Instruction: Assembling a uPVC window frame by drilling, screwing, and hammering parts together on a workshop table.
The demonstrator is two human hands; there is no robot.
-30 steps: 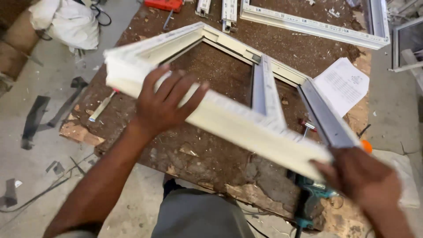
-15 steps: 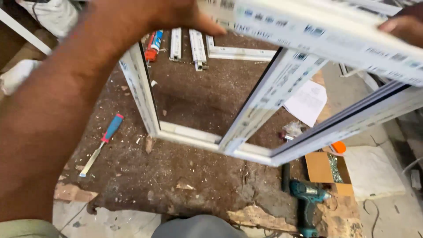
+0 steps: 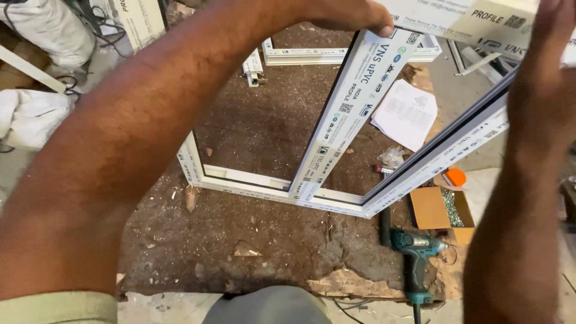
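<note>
I hold a white plastic window frame (image 3: 348, 114) tipped up towards me, its printed protective film facing the camera. Its lower rail (image 3: 252, 183) rests on the worn brown worktable (image 3: 240, 240). My left hand (image 3: 354, 13) grips the raised top rail at the top centre of the view, where the middle bar meets it. My right hand (image 3: 549, 36) clasps the same rail at the top right, its forearm running down the right side. Both forearms fill much of the view and hide parts of the frame.
A teal cordless drill (image 3: 414, 252) lies at the table's near right edge, beside a cardboard box of screws (image 3: 441, 210) and an orange object (image 3: 456, 177). A printed paper sheet (image 3: 408, 114) lies behind the frame. More white profile pieces (image 3: 312, 54) sit at the back; white sacks (image 3: 30, 117) lie left.
The frame has swung from lying low over the table to standing steeply on its far rail. Both hands rose with the near rail to the top of the view.
</note>
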